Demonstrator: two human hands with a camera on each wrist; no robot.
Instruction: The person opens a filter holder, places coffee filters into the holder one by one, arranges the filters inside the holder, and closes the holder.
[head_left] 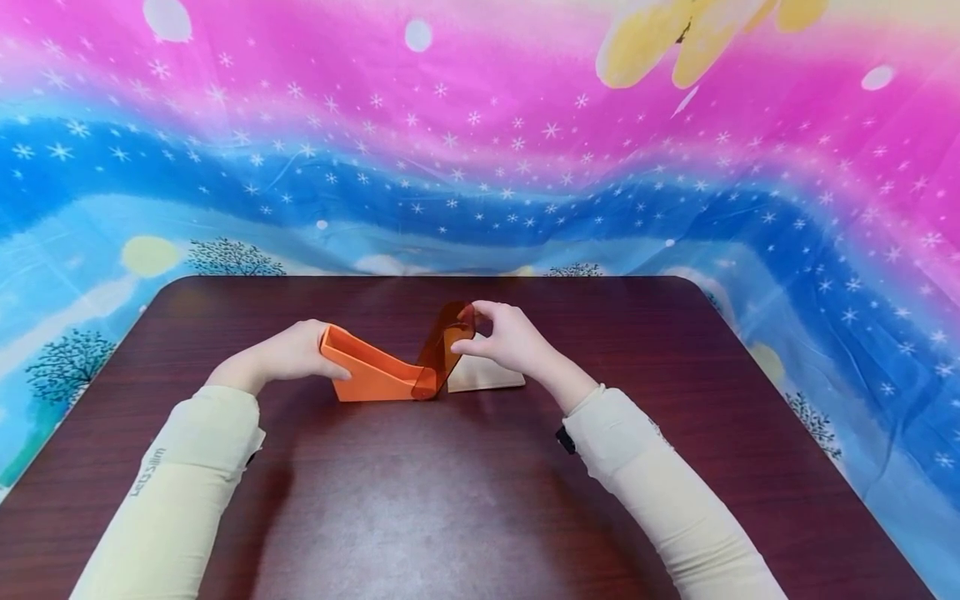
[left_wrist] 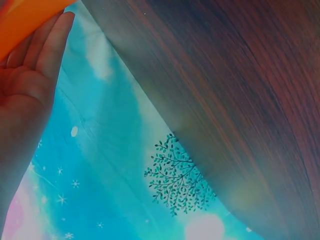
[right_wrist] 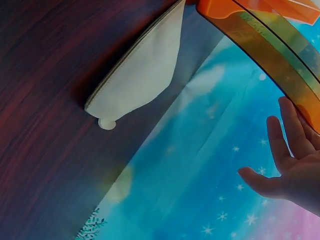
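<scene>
An orange box with sloping sides stands on the table, its amber see-through lid raised on the hinge at the box's right end. My left hand grips the tall left end, thumb on the near side and fingers behind. In the left wrist view, the fingers lie along the orange wall. My right hand pinches the free upper end of the lid between thumb and forefinger. The right wrist view shows the other fingers spread beside the tinted lid.
A cream zip pouch lies on the table just right of the box, partly behind the lid and right hand. The dark wood table ends at a back edge, where a printed cloth hangs.
</scene>
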